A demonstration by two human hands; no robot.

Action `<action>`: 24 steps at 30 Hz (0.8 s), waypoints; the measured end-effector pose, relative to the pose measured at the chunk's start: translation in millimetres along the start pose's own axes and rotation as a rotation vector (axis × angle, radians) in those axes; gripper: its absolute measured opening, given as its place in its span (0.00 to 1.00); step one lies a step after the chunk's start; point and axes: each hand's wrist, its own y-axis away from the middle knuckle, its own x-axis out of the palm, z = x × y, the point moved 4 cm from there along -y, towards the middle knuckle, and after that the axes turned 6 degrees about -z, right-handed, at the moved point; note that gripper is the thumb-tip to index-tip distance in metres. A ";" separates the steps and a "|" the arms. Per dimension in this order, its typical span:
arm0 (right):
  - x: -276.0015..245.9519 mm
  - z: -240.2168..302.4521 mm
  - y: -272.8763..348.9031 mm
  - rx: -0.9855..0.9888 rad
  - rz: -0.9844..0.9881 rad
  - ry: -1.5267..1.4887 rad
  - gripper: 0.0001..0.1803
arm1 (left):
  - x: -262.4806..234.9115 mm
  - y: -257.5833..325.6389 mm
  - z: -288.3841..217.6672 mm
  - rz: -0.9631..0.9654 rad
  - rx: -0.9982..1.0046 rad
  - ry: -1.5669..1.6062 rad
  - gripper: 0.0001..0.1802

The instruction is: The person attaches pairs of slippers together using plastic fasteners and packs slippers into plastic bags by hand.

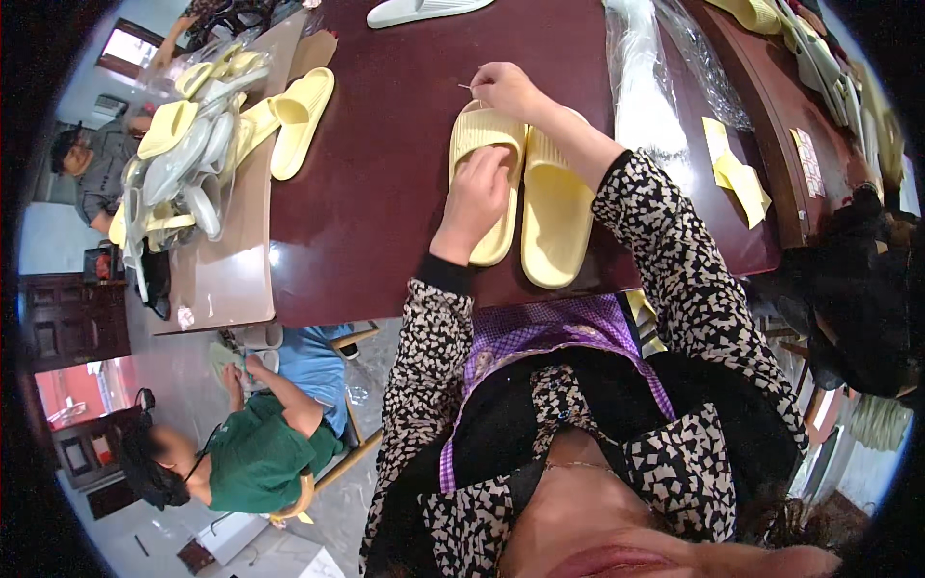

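Left hand touches yellow slipper, perhaps gripping it.

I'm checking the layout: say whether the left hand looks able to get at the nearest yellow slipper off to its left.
Probably yes: only bare tabletop shows between the left hand and that yellow slipper, though its fingers are at the strap of another.
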 end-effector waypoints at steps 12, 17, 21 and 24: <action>15.8 57.8 65.0 -0.204 -0.003 -0.323 0.07 | -44.1 -27.6 35.6 -0.273 -0.492 0.278 0.11; 11.7 65.3 75.1 -0.187 0.037 -0.263 0.07 | -43.4 -19.8 39.7 -0.119 -0.651 0.235 0.11; 14.0 68.2 76.7 -0.119 0.075 -0.285 0.08 | -45.8 -8.6 46.3 -0.108 -0.682 0.240 0.09; 8.3 63.1 78.2 -0.063 -0.066 -0.250 0.07 | -46.8 0.5 54.1 -0.266 -0.806 0.577 0.06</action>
